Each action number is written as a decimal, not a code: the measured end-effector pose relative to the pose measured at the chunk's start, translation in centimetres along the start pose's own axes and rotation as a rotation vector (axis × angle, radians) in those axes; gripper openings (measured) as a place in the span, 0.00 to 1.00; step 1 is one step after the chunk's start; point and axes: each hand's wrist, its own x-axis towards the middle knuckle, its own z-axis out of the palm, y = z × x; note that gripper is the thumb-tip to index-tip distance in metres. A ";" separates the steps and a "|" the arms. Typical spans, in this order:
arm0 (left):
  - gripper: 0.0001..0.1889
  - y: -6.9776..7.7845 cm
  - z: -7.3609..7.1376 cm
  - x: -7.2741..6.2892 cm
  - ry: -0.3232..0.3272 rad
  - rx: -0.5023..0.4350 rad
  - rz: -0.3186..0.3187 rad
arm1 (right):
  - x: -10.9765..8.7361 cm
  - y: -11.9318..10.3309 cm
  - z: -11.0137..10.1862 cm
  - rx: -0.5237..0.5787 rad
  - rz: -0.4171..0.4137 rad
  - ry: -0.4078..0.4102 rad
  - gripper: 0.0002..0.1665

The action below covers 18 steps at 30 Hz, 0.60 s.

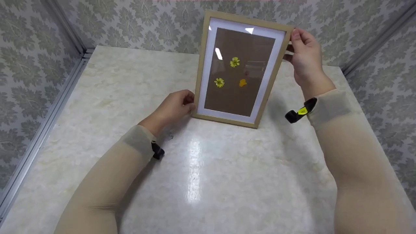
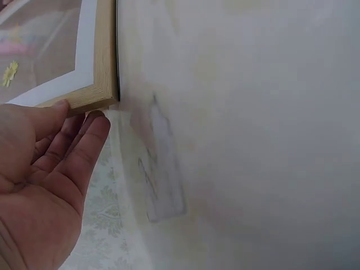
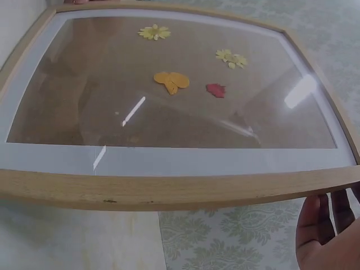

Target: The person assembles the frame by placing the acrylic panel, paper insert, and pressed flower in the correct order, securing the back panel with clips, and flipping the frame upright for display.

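Note:
A picture frame [image 1: 227, 103] of light wood, with a white mat and brown backing, is held upright and tilted over the table. Behind its clear pane are two yellow flowers [image 1: 234, 62] and an orange blossom [image 1: 242, 83]; a small red petal [image 3: 216, 90] also shows in the right wrist view. My left hand [image 1: 175, 103] pinches the lower left edge, thumb on the front and fingers behind, near a corner of the wood [image 2: 105, 62]. At the upper right corner, my right hand [image 1: 307, 57] grips the frame, its thumb in front and its other fingers partly hidden behind.
A pale marbled table [image 1: 227, 182] lies under both arms, with a bright light reflection on it. Patterned wallpaper [image 1: 146, 19] covers the panels behind and at the sides. A metal rail [image 1: 42, 136] runs along the left edge.

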 end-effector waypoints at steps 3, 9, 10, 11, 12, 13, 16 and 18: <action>0.13 0.1 0.3 -0.3 -0.007 -0.004 0.009 | 0.8 -0.1 0.4 -0.025 0.009 0.000 0.20; 0.12 0.4 0.6 -0.5 -0.030 -0.026 0.020 | 1.8 -0.3 0.9 -0.087 0.020 0.006 0.20; 0.12 0.5 0.6 -0.5 -0.033 -0.027 0.023 | 1.9 -0.2 1.0 -0.090 0.014 0.005 0.20; 0.12 0.5 0.6 -0.5 -0.038 -0.027 0.022 | 1.9 -0.2 1.0 -0.089 0.009 0.003 0.21; 0.12 0.6 0.6 -0.5 -0.043 -0.029 0.018 | 2.0 -0.1 0.9 -0.088 0.004 0.002 0.20; 0.13 0.6 0.6 -0.5 -0.047 -0.028 0.015 | 1.9 0.0 0.9 -0.085 -0.001 -0.001 0.20; 0.14 0.6 0.5 -0.5 -0.066 -0.020 -0.003 | 1.9 0.3 0.5 -0.077 -0.009 -0.010 0.20; 0.14 0.4 0.1 -0.5 -0.081 -0.005 -0.002 | 2.0 0.7 0.0 -0.086 0.006 -0.015 0.21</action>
